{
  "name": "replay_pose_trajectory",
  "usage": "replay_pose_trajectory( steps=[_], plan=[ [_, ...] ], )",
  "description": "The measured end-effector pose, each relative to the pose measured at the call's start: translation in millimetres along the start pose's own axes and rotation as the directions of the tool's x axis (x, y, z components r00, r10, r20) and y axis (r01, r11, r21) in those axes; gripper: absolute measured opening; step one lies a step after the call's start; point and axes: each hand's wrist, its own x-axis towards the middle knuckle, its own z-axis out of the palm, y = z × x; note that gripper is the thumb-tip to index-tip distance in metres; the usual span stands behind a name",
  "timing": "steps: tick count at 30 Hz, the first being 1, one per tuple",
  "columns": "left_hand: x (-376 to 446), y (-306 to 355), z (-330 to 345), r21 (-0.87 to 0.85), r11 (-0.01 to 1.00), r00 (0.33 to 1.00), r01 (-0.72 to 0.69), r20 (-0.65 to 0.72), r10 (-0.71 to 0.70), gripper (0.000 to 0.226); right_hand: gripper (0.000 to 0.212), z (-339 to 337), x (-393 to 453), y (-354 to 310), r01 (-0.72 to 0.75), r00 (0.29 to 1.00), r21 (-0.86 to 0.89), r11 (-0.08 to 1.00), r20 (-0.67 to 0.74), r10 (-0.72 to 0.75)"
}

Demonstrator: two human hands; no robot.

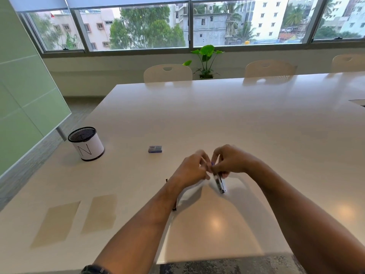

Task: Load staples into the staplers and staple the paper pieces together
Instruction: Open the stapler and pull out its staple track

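Daylight from a wide window fell across a long pale counter [217, 115] with white chairs [167, 73] along its far edge and a potted plant [206, 60] behind them. Both hands met over the middle of the counter's near half. The right hand [231, 160] pinched the upper end of a small stapler [220, 182], whose metal body angled down toward the near edge; motion blur hid whether its lower end touched the surface. The left hand [192, 169] had its fingers curled and pressed in against the same upper end, but whether it held staples could not be told. A small blue staple box [155, 149] lay farther out, left of the hands. Near the left edge stood a black mesh cup [86, 143] wrapped in white paper marked N. Two beige paper pieces [79, 216] lay flat side by side toward the near left corner
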Motion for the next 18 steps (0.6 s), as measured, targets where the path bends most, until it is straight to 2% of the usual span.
replay_pose_trajectory(
  steps=[3,6,11,14,18],
  plan=[
    [5,7,-3,-0.384,0.918,0.994,0.100,-0.009,-0.112,0.029,0.028,-5,7,-4,0.179,0.978,0.091,0.980,-0.125,-0.167],
    [9,10,-7,-0.602,0.783,0.986,0.155,0.050,-0.156,0.027,0.033,-2,15,-10,0.247,0.942,0.099,0.964,-0.259,-0.215],
    [10,7,-17,-0.758,0.649,0.992,0.067,-0.021,-0.127,0.025,0.027,8,22,-18,0.299,0.926,0.416,0.859,-0.345,-0.155],
    [10,4,-18,-0.803,0.596,0.987,0.022,-0.079,-0.142,0.023,0.022,13,25,-22,0.324,0.904,0.415,0.850,-0.401,-0.149],
    [9,-1,-18,-0.844,0.536,0.981,0.010,-0.096,-0.170,0.030,0.024,13,23,-29,0.335,0.903,0.421,0.843,-0.400,-0.159]
  ],
)
